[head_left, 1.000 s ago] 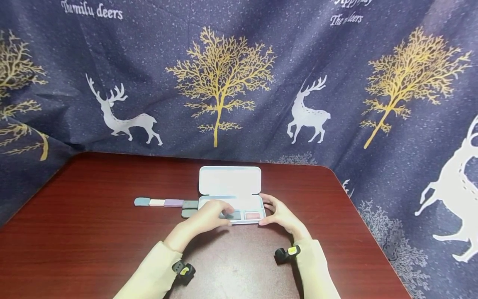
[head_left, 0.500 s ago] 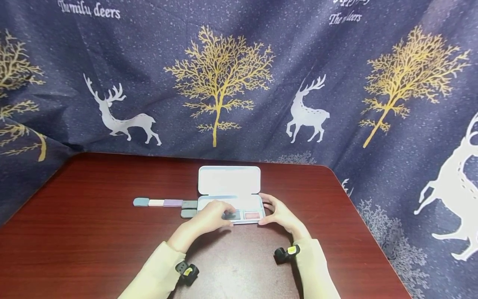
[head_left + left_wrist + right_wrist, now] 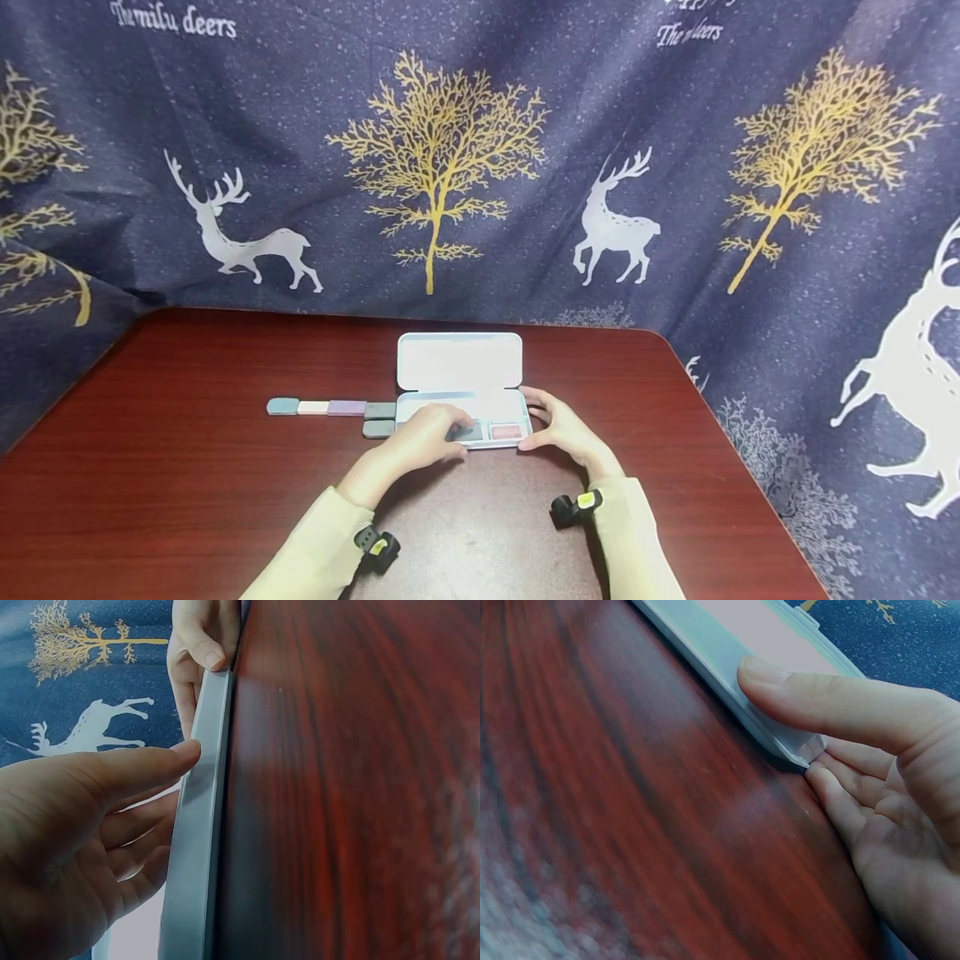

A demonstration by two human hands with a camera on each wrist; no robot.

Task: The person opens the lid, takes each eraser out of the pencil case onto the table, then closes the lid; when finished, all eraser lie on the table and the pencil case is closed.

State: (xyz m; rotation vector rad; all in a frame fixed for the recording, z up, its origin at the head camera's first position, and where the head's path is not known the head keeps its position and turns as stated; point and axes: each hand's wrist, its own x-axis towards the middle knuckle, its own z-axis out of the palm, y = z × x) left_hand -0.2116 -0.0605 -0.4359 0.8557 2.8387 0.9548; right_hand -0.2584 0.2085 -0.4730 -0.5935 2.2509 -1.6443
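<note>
A pale blue hinged case (image 3: pixel 498 447) lies on the table with its lid (image 3: pixel 460 362) raised at the back. In its front part sit a dark grey piece (image 3: pixel 471 432) and a pinkish piece (image 3: pixel 506 432). My left hand (image 3: pixel 427 435) reaches over the front wall, thumb against the wall's outside and fingers curled inside, near the dark piece. In the left wrist view its thumb (image 3: pixel 150 771) touches the grey front wall; the fingertips' contact inside is hidden. My right hand (image 3: pixel 557 425) grips the case's right end, with the thumb (image 3: pixel 787 694) over the front corner.
Left of the case runs a row of flat pieces: a blue piece (image 3: pixel 282 406), a white piece (image 3: pixel 312 407), a purple piece (image 3: pixel 347 408) and a dark grey-green piece (image 3: pixel 380 411). Another grey-green piece (image 3: pixel 378 429) lies in front. A patterned cloth (image 3: pixel 495 292) hangs behind the table (image 3: pixel 225 500).
My left hand has shifted very slightly to the right along the front wall. The right hand keeps its hold and the case stays in place; the head view drifts a little.
</note>
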